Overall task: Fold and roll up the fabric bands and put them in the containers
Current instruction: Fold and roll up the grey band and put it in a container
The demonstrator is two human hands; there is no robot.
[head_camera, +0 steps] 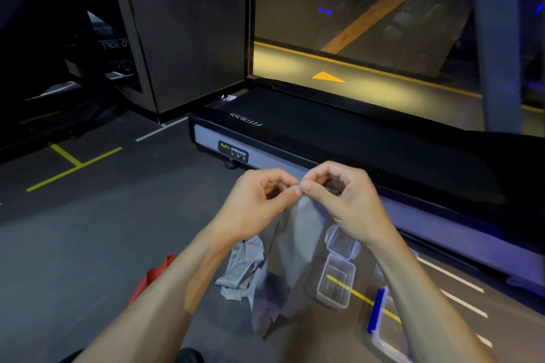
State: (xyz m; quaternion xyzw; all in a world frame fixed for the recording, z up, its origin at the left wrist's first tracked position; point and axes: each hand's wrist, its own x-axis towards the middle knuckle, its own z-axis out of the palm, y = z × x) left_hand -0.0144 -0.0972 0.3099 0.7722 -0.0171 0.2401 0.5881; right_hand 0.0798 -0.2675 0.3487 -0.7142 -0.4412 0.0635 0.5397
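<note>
Over a gym floor (103,230), both hands, left hand (259,203) and right hand (339,200), pinch a grey band (295,244).

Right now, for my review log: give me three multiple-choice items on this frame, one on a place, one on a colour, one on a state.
1. Where does the open clear container lie?
A. on the treadmill
B. on the floor, under the right forearm
C. in the left hand

2. What colour is the band that both hands hold up?
A. grey
B. red
C. blue

3. How is that band held?
A. lying flat on the floor
B. rolled up tight
C. pinched at its top edge, hanging down

Answers:
1 B: the container sits on the floor by the right forearm.
2 A: the band is grey.
3 C: the left hand and right hand pinch its top and it hangs.
</note>
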